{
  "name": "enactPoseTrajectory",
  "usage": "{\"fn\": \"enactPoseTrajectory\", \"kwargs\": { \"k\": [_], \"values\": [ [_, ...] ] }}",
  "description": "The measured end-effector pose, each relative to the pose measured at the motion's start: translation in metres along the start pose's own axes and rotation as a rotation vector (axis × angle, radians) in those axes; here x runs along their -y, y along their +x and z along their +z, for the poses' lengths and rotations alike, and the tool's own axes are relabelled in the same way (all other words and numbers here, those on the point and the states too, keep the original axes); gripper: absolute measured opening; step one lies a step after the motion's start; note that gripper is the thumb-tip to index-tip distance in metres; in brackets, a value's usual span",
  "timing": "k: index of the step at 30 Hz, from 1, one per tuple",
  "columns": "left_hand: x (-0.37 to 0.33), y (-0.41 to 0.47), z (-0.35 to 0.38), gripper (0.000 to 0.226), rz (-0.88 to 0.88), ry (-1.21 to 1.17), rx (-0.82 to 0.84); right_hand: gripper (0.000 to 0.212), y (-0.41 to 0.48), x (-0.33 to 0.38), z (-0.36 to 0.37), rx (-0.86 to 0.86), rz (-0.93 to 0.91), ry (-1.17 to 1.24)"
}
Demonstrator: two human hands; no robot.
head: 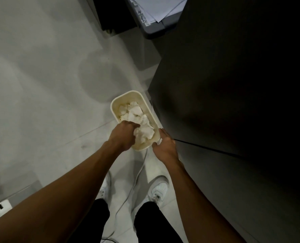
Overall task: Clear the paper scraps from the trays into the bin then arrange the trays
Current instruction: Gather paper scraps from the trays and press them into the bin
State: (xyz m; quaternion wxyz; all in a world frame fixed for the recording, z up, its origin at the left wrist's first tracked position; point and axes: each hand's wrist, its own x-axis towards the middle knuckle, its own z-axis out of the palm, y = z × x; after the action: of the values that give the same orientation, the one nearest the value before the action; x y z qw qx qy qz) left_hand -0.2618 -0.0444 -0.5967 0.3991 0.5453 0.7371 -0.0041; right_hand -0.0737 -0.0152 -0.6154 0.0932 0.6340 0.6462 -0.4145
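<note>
In a tray [113, 109] lie paper scraps [137, 114], the left hand [123, 135] among them and the right hand [163, 143] at its near right corner. A cabinet [233, 85] stands just right; below, a cable [139, 173] runs between two shoes [158, 188] on the floor [40, 85].

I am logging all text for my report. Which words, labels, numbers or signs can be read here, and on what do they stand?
No text is readable.
Sticker on the grey machine: dark marks, too blurred to read.
Paper sheets on it: no print legible.
Cream container, paper scraps: no marks seen.
</note>
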Motion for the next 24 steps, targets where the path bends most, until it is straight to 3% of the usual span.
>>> {"fn": "enactPoseTrajectory", "kwargs": {
  "k": [3,8,16,24],
  "values": [
    [0.007,-0.017,-0.016,0.042,-0.01,-0.022,-0.074,0.052,-0.015,0.011,-0.01,-0.014,0.009,0.031],
    [0.003,-0.063,-0.06,0.034,0.001,-0.084,-0.063,0.049,-0.06,0.044,-0.042,-0.02,0.005,0.078],
    [-0.054,-0.147,-0.158,0.029,0.054,-0.193,-0.136,0.036,-0.156,0.127,-0.12,-0.048,0.01,0.206],
    [-0.119,-0.233,-0.269,0.025,0.13,-0.259,-0.171,0.056,-0.266,0.201,-0.215,-0.168,0.039,0.474]
  ]
}}
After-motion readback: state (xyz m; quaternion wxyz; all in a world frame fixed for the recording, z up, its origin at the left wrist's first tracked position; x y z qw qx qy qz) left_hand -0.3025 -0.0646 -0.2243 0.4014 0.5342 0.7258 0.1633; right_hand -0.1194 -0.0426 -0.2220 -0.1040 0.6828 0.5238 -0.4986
